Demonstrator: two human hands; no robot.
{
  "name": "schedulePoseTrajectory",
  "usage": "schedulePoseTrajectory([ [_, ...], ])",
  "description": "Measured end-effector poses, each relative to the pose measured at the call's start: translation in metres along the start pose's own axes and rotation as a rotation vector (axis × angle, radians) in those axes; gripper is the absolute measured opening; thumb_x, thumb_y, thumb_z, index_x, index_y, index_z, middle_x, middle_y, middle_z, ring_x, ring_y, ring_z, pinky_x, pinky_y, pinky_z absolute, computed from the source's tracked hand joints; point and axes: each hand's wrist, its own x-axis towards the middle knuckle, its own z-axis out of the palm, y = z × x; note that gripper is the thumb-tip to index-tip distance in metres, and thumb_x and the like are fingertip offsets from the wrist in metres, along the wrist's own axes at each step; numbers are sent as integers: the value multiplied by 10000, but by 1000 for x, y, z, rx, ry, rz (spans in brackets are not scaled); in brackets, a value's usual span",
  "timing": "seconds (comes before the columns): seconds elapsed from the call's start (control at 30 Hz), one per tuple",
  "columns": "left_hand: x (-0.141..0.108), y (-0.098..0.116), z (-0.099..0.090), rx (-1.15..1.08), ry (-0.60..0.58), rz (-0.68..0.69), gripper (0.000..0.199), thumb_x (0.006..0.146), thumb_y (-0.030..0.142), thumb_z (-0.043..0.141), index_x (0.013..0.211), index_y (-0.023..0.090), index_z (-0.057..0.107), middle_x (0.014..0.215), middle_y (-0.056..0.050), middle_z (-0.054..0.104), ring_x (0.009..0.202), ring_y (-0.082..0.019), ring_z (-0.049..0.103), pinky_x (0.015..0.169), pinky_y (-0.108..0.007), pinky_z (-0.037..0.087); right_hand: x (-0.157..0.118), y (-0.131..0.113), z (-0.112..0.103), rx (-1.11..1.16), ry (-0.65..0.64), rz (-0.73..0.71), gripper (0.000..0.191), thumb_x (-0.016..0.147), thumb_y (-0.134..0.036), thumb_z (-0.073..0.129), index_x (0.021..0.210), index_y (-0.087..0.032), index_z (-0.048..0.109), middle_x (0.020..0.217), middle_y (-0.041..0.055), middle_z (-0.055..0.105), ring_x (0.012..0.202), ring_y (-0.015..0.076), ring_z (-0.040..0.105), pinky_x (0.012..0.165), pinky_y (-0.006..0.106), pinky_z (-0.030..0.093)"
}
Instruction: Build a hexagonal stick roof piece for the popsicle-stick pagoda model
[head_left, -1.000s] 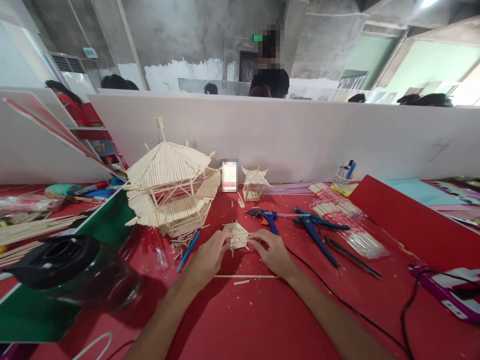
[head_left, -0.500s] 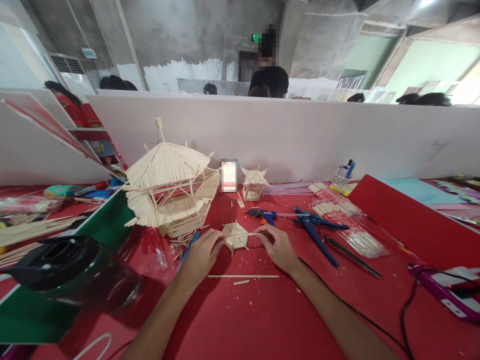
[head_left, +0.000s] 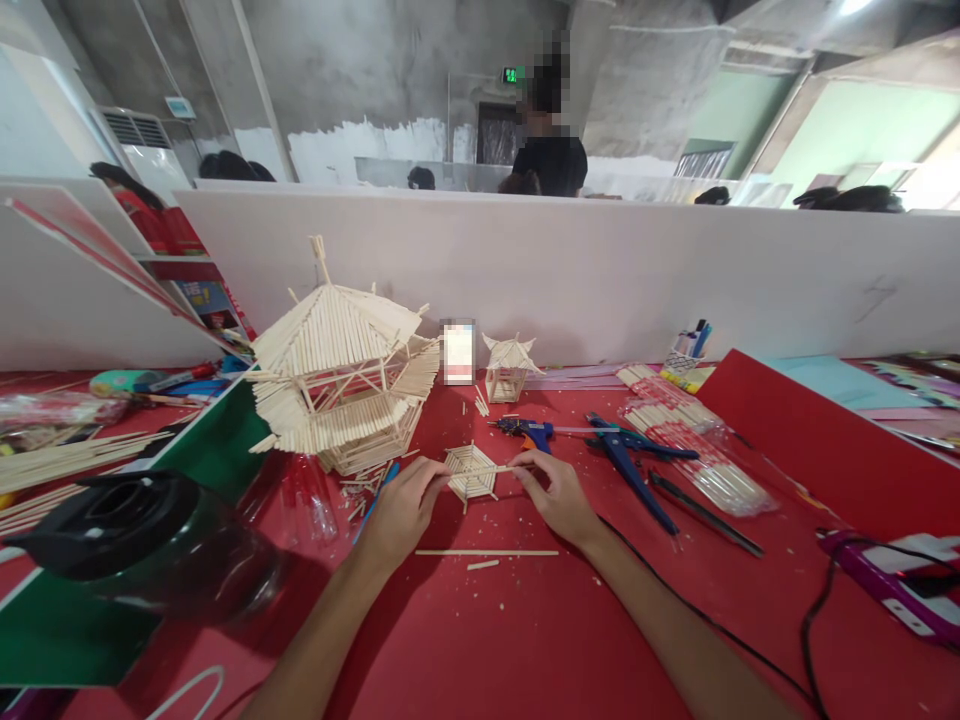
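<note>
A thin wooden stick (head_left: 480, 470) spans between my two hands, over a flat web-like stick frame (head_left: 474, 487) on the red table. My left hand (head_left: 409, 503) pinches the stick's left end, and my right hand (head_left: 553, 493) pinches its right end. Nearer to me lie a long loose stick (head_left: 487, 553) and a short piece (head_left: 483, 565). A blue glue gun (head_left: 529, 430) rests just beyond my right hand. Behind my left hand stands a large stick pavilion (head_left: 345, 370); a small one (head_left: 510, 370) is farther back.
Blue-handled pliers (head_left: 634, 475), a dark tool (head_left: 705, 512) and packs of sticks (head_left: 697, 455) lie at right, with a black cable (head_left: 675, 600) and a power strip (head_left: 892, 590). A dark bottle (head_left: 150, 540) is at left. White partition (head_left: 585, 280) behind; a person stands beyond.
The stick now shows more clearly across the frame, between both hands, which have barely moved. Beyond the partition, the standing person has shifted slightly right.
</note>
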Motion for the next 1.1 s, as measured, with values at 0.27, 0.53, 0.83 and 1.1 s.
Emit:
schedulePoseTrajectory([
  [0.27,0,0,0,22,-28,-39,228,999,325,403,983,206,596,961,-45,664,903,-185,626,822,-312,490,-3,-1,3,-36,-43,-31,146,928,-303,548,902,-202,651,858,52,697,749,177,642,683,274,502],
  [0.53,-1,2,6,94,-108,48,209,1008,275,401,979,208,596,928,-23,643,883,-167,624,812,-287,491,-4,-7,9,-86,-156,-135,136,940,-258,563,911,-205,684,878,47,684,835,176,626,782,294,485],
  [0.83,-5,-22,16,227,-126,179,449,946,109,448,1349,282,543,1326,-71,606,1192,-220,573,1000,-394,502,1,1,-1,-177,-233,-150,101,914,-193,623,867,-204,712,862,42,644,860,186,592,803,311,468],
  [1.1,-4,-24,13,242,-220,127,483,896,49,447,1301,259,607,1365,-82,602,1218,-236,589,1045,-415,486,2,7,-4,-246,-264,-168,109,911,-193,638,849,-202,727,841,46,670,829,196,589,787,330,459],
])
